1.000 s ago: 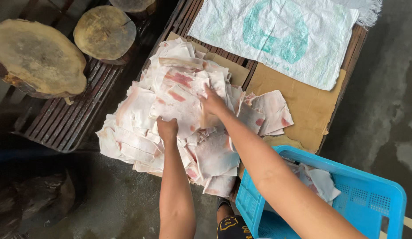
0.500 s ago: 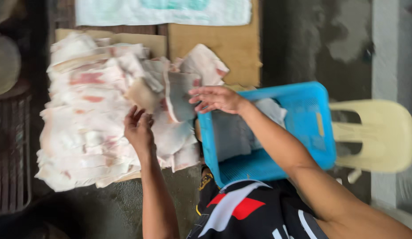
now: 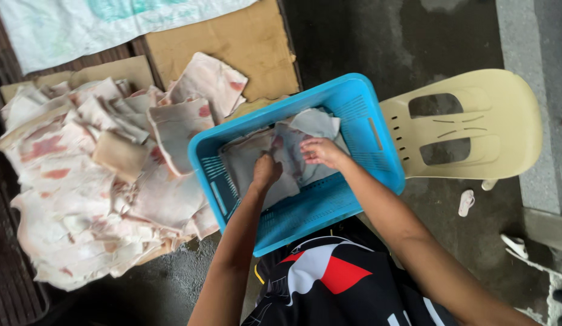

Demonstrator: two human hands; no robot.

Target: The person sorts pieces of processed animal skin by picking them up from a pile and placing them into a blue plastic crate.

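1. I see both hands inside the blue crate point(image 3: 329, 208), which sits between the heap of pale slabs point(image 3: 87, 193) and the cream plastic chair point(image 3: 474, 127).
2. My left hand point(image 3: 266, 171) is clenched down on a greyish sheet point(image 3: 256, 160) lying in the crate; its fingertips are buried in the folds, so I cannot make out how much it has gathered.
3. My right hand point(image 3: 320, 151) rests fingers-down on the same layer of sheets, pinching at an edge; whether that grip has really closed on it I cannot tell.
4. The crate floor under the sheets is mostly covered, with only the slotted near half bare.
5. The heap of slabs runs off the left side of the view, and its lower layers are hidden by the upper ones.
6. The bench point(image 3: 9, 284) shows only as dark slats at the far left and top, otherwise covered by cardboard point(image 3: 232, 42) and a white sack point(image 3: 69, 30), itself cut off by the top edge.
7. The crate's left rim touches the heap; its right corner overlaps the chair seat.
8. Open room lies on the wet concrete floor point(image 3: 365, 42) beyond the crate; a sandal point(image 3: 466, 202) lies below the chair.
9. My lap and dark patterned shirt point(image 3: 329, 278) crowd the crate's near edge.
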